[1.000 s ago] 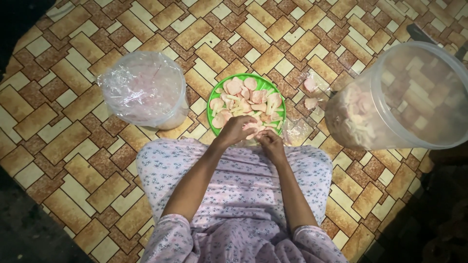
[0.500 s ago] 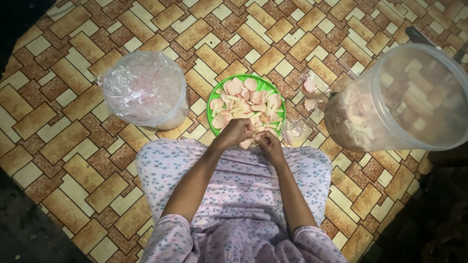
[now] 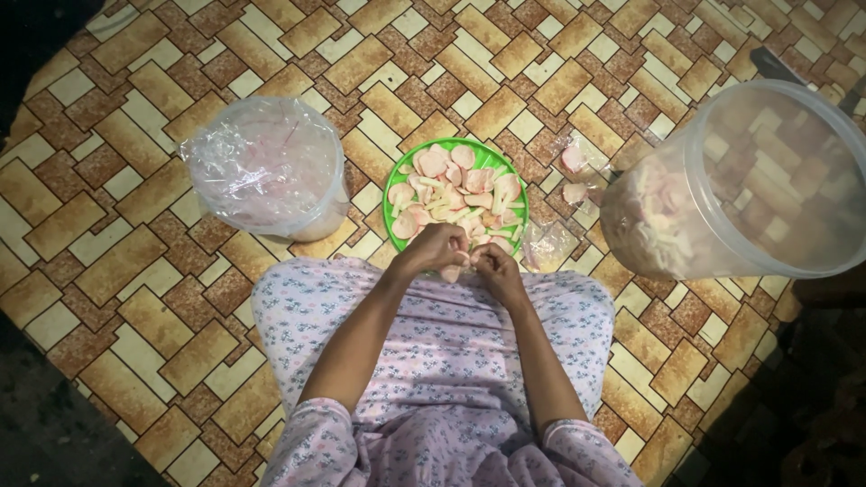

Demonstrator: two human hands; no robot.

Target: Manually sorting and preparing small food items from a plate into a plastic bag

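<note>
Both hands pinch one pink chip at the near rim of the green plate.

Left hand [image 3: 437, 248] and right hand [image 3: 494, 268] close fingertips on the chip [image 3: 450, 271]; plate [image 3: 399, 179] sits between bag [image 3: 267, 165] and tub [image 3: 776, 180].

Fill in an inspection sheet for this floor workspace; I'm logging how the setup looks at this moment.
Surface: patterned tile floor, brown and cream.
Job's things: green plate heaped with pink and pale chips; one pink chip between both hands.
Clutter: plastic-lined tub at left; clear bucket on its side at right, holding chips; small plastic bags and loose chips beside it.
Grippers: left hand and right hand meet at the plate's near edge, pinching the chip.
Cables: nothing seen.
Surroundings: floral garment over the lap; dark edges.
</note>
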